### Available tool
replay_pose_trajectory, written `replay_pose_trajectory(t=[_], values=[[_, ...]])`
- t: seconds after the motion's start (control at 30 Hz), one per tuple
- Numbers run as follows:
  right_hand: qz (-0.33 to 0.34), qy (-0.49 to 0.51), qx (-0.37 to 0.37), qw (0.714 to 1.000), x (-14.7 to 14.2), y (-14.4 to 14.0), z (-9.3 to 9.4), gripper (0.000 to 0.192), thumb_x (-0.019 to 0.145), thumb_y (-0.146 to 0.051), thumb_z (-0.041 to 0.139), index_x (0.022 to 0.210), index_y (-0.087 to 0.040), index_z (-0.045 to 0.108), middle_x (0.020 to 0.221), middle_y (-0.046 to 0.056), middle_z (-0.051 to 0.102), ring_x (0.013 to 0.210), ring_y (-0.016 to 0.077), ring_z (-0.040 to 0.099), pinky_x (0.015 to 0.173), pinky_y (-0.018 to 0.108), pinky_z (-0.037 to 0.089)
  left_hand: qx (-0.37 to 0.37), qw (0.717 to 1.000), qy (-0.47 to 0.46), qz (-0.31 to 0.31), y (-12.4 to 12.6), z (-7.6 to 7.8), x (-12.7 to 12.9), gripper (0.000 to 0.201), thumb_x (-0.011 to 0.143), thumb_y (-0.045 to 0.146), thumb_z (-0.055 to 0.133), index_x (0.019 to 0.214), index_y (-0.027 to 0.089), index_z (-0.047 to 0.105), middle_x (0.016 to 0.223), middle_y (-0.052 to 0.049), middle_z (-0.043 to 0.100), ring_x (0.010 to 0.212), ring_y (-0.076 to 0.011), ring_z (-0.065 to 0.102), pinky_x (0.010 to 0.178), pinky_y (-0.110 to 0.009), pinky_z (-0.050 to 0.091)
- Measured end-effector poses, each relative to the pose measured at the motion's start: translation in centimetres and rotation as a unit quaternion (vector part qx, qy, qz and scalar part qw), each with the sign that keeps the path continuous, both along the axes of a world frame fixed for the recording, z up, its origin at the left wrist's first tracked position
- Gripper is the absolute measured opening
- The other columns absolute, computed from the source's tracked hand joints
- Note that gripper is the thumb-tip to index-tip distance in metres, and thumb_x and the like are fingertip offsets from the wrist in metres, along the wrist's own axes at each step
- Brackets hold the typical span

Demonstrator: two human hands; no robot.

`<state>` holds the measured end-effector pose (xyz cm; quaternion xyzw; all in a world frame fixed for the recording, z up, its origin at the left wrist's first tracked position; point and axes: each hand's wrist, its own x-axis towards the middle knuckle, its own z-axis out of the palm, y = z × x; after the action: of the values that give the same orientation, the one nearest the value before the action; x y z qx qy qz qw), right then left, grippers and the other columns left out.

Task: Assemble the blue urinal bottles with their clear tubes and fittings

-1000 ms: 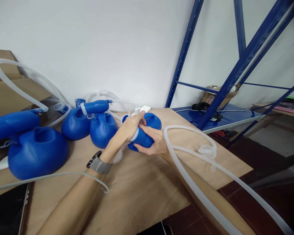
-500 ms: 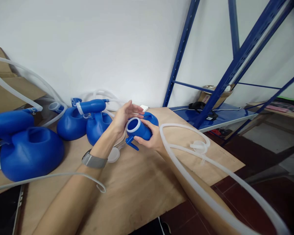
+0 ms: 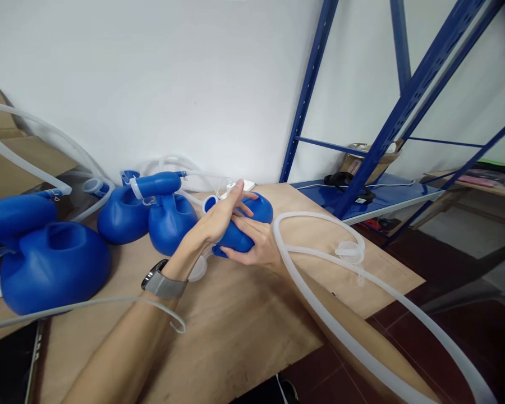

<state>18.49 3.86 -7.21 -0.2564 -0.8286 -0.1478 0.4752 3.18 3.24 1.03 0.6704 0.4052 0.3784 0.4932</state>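
1. Blue bottle [image 3: 258, 209] in the person's hands: it lies on its side on the wooden table [image 3: 244, 314], near the far edge, neck end pointing left. Listed first as the thing handled; the rest run largest to smallest.
2. Wooden table: bare plywood top, carrying all the bottles and tubing.
3. Blue shelving rack [image 3: 387, 129]: stands to the right against the white wall; a black cable bundle [image 3: 347, 182] and a cardboard box [image 3: 364, 157] rest on its low shelf.
4. Large blue bottle [image 3: 54, 266]: sits at the left table edge, well apart from the hands.
5. 2 more blue bottles [image 3: 168, 221]: side by side between the large one and the held one, the nearer just beside the left hand.
6. White tubing [image 3: 320, 303]: 1 long loop curves over the right forearm and runs off to the lower right; a round white fitting [image 3: 350, 251] lies inside the loop.
7. Left hand [image 3: 219, 219]: laid over the neck end of the held bottle, fingers mostly straight and spread, thumb side up, covering the opening; not closed in a fist. A grey watch [image 3: 162, 280] sits on that wrist.
8. Right hand [image 3: 255, 247]: cupped under and around the bottle body, fingers curled in a loose grip.
9. White cap [image 3: 197, 269]: lies on the table just below the left hand.
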Motion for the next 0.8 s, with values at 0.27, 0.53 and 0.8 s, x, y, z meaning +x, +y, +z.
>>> replay_pose_trajectory(t=[0.27, 0.53, 0.8], values=[[0.009, 0.003, 0.066, 0.998, 0.2, -0.2, 1.4, 0.067, 0.071, -0.055, 0.072, 0.125, -0.017, 0.064, 0.113, 0.002, 0.076, 0.103, 0.0066, 0.074, 0.090, 0.019, 0.066, 0.094, 0.991, -0.002, -0.099, -0.5, 0.1, -0.8, 0.075, 0.102, 0.066, 0.026, 0.155, 0.017, 0.047, 0.126, -0.011, 0.066, 0.126, -0.0253, 0.057, 0.118, -0.040, 0.034], [0.047, 0.009, -0.065, 0.997, 0.1, 0.2, -0.1, 0.072, 0.072, -0.055, 0.071, 0.134, -0.019, 0.060, 0.114, 0.005, 0.075, 0.105, 0.0085, 0.072, 0.101, 0.024, 0.064, 0.130, 0.983, 0.059, -0.117, -1.1, 0.7, -0.9, 0.070, 0.103, 0.063, 0.026, 0.154, 0.021, 0.050, 0.129, -0.008, 0.066, 0.126, -0.0228, 0.057, 0.119, -0.039, 0.034], [-0.036, -0.188, -0.250, 0.949, 1.6, 1.3, 0.5, 0.080, 0.070, -0.075, 0.060, 0.134, -0.027, 0.060, 0.122, 0.004, 0.072, 0.114, 0.0146, 0.070, 0.091, 0.027, 0.060, 0.146, 0.934, 0.316, -0.076, -0.6, 3.0, -3.7, 0.082, 0.087, 0.065, 0.056, 0.152, 0.017, 0.046, 0.141, -0.010, 0.060, 0.128, -0.0256, 0.057, 0.108, -0.035, 0.044]])
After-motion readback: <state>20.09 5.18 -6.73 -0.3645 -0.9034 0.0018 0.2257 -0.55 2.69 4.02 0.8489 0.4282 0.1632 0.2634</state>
